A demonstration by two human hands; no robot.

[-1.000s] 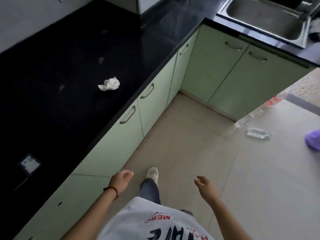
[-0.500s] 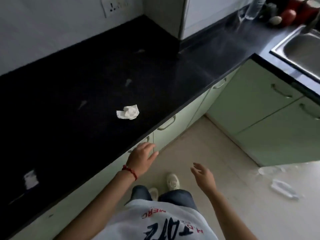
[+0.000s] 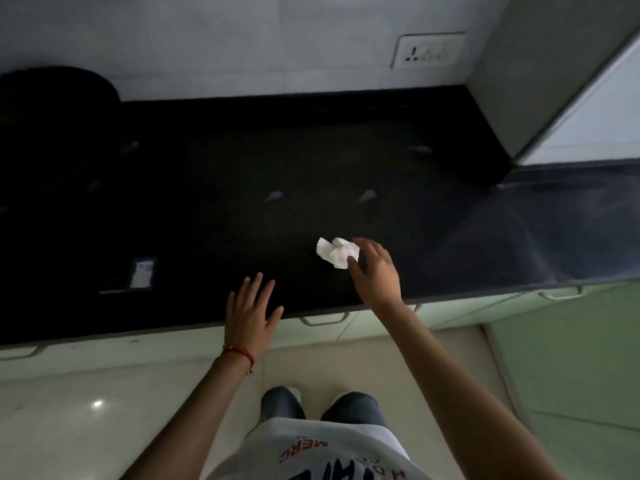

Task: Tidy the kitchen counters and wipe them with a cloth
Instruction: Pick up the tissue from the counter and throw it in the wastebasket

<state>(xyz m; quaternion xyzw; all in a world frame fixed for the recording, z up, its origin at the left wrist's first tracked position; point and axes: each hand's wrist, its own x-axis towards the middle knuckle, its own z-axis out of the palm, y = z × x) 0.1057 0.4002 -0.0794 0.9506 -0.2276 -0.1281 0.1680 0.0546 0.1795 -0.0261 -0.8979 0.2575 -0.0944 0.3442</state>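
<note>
Head view, and I'm looking straight down on the black counter (image 3: 207, 237). The crumpled white paper (image 3: 335, 251) lies at centre frame, a little right, near the counter's front edge. My right hand (image 3: 375, 273) is right beside it, fingers spread and loosely bent, thumb tip at the paper's edge; it has hold of nothing. My left hand (image 3: 250, 311) hovers lower centre over the counter's front edge, fingers straight and fanned, holding nothing, a red bracelet (image 3: 240, 353) at the wrist. Small pale scraps (image 3: 273, 196) dot the counter above. A wall socket (image 3: 427, 51) sits upper right.
</note>
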